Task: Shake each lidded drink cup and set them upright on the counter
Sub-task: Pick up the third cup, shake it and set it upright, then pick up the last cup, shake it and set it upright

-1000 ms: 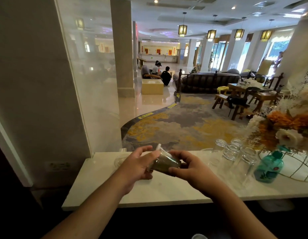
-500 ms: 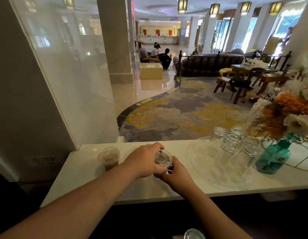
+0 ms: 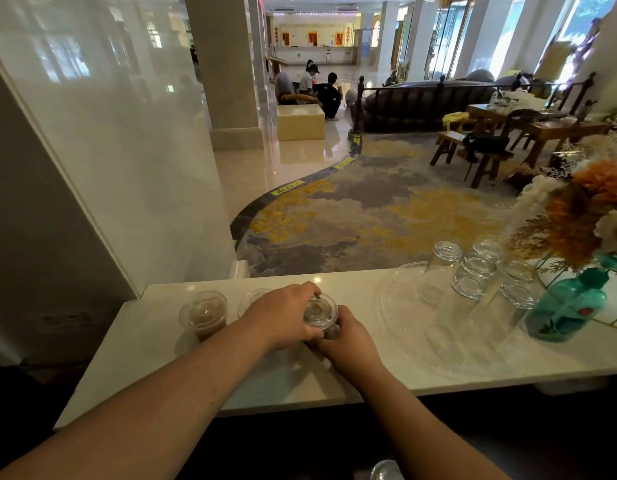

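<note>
A clear lidded drink cup [image 3: 320,310] stands upright on the pale counter [image 3: 154,362], its round lid facing up. My left hand [image 3: 283,315] wraps its left side and my right hand [image 3: 347,336] holds its lower right side. A second lidded cup [image 3: 204,314] with brown drink stands upright to the left. Between them, behind my left hand, the rim of another clear cup [image 3: 252,297] shows; most of it is hidden.
A clear round tray [image 3: 404,289] on the right carries several upturned glasses [image 3: 473,278]. A teal bottle [image 3: 566,310] and a flower arrangement [image 3: 584,209] stand at the far right. A glass partition [image 3: 109,150] rises at the left. A lidded cup top [image 3: 386,471] peeks in below.
The cup was tilted sideways between both hands; it now stands upright on the counter. The view has tipped downward, and both hands still hold the cup.
</note>
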